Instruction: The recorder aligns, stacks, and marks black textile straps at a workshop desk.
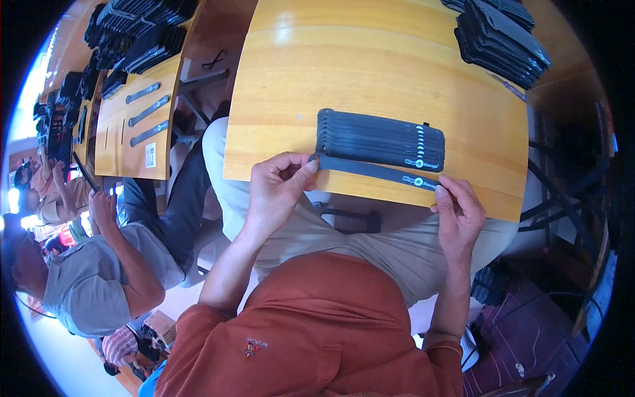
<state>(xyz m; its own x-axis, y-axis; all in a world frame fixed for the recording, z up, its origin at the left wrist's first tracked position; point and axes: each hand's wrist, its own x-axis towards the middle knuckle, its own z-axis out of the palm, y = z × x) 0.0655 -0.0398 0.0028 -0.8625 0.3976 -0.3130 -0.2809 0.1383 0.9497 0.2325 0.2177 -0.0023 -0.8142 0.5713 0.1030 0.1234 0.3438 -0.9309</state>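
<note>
A dark grey strap (370,171) with white print near one end is stretched between my two hands. My left hand (281,180) pinches its left end between thumb and fingers. The right end is pinched by my right hand (460,206). Just beyond it, on the wooden table (297,73), lies a row of matching straps (377,137), overlapped so that their printed ends line up at the right. The held strap runs along the near side of this row, by the table's front edge; whether it touches the row I cannot tell.
Bundled dark straps (499,43) are piled at the table's far right corner. To the left, another table (112,149) carries three separate straps (149,112) and tall dark stacks (149,49). A co-worker in a grey shirt (99,278) sits beside it, and others are farther back.
</note>
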